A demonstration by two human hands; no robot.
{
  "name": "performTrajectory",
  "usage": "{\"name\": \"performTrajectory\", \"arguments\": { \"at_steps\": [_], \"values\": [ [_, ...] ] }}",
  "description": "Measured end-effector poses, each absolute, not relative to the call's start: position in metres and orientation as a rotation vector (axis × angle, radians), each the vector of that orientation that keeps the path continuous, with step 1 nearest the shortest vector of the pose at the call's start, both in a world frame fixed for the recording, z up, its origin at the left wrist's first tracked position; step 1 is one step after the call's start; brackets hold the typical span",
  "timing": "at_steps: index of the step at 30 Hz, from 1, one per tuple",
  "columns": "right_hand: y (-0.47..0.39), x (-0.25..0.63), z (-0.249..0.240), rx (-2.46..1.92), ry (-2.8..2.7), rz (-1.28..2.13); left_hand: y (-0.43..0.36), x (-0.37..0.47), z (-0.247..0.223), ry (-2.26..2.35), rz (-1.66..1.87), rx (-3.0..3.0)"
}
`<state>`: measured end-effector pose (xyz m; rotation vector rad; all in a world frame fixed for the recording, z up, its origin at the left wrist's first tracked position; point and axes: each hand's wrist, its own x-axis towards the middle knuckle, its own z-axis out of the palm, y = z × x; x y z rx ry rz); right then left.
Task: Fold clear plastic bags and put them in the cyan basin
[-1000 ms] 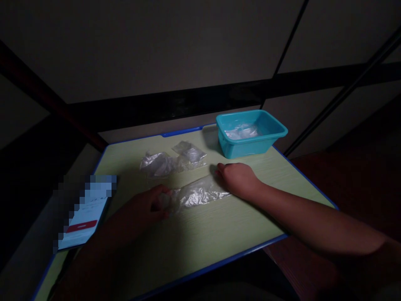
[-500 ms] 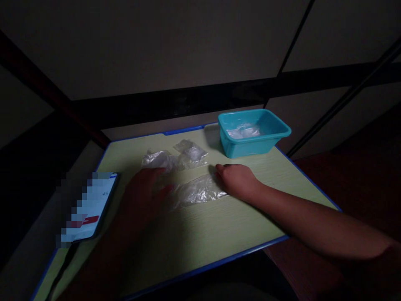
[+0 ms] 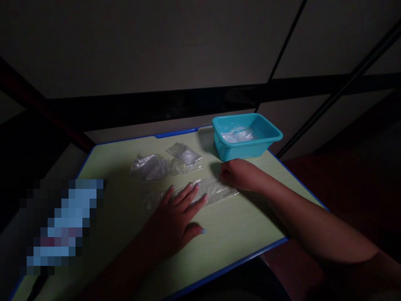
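Note:
A clear plastic bag [image 3: 216, 190] lies stretched out across the table in front of me. My left hand [image 3: 178, 217] rests flat on it with the fingers spread. At the bag's right end, my right hand [image 3: 241, 173] is closed, its fingers curled around the edge of the plastic. Just beyond are two crumpled clear plastic bags [image 3: 150, 167], [image 3: 186, 158], lying side by side and touching or overlapping. Neither hand touches them.
A turquoise plastic basket [image 3: 247, 149] with clear plastic inside stands at the back right of the light table [image 3: 219, 246], which has a blue edge. At the left lies a blurred-out phone [image 3: 62, 225] with a cable. Cupboard panels [image 3: 156, 50] rise behind.
My left hand has moved right and come down flat on the bag, fingers spread. The bag lies flatter and more stretched out. My right hand stays at its right end, now more tightly curled.

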<state>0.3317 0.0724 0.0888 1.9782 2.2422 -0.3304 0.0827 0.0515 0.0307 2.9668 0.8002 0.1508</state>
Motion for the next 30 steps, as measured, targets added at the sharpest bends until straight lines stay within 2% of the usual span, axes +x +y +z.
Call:
{"name": "performTrajectory", "arguments": {
  "at_steps": [11, 15, 17, 20, 23, 27, 30],
  "values": [
    [0.071, 0.336, 0.086, 2.119, 2.189, -0.278, 0.052, 0.079, 0.032, 0.741, 0.152, 2.887],
    [0.061, 0.329, 0.09, 2.207, 2.498, -0.329, 0.051, 0.079, 0.033, 0.713, 0.123, 2.857],
    [0.052, 0.32, 0.088, 2.098, 2.785, -0.375, 0.051, 0.079, 0.031, 0.716, 0.099, 2.839],
    [0.036, 0.304, 0.075, 1.691, 3.067, -0.399, 0.052, 0.077, 0.033, 0.757, 0.094, 2.798],
    [0.027, 0.293, 0.059, 1.463, 2.964, -0.369, 0.057, 0.073, 0.038, 0.815, 0.196, 2.715],
    [0.024, 0.29, 0.053, 1.467, 2.857, -0.4, 0.064, 0.069, 0.039, 1.094, 0.41, 2.62],
    [0.017, 0.29, 0.053, 1.411, 2.893, -0.436, 0.065, 0.07, 0.029, 1.2, 0.332, 2.717]
  ]
}}
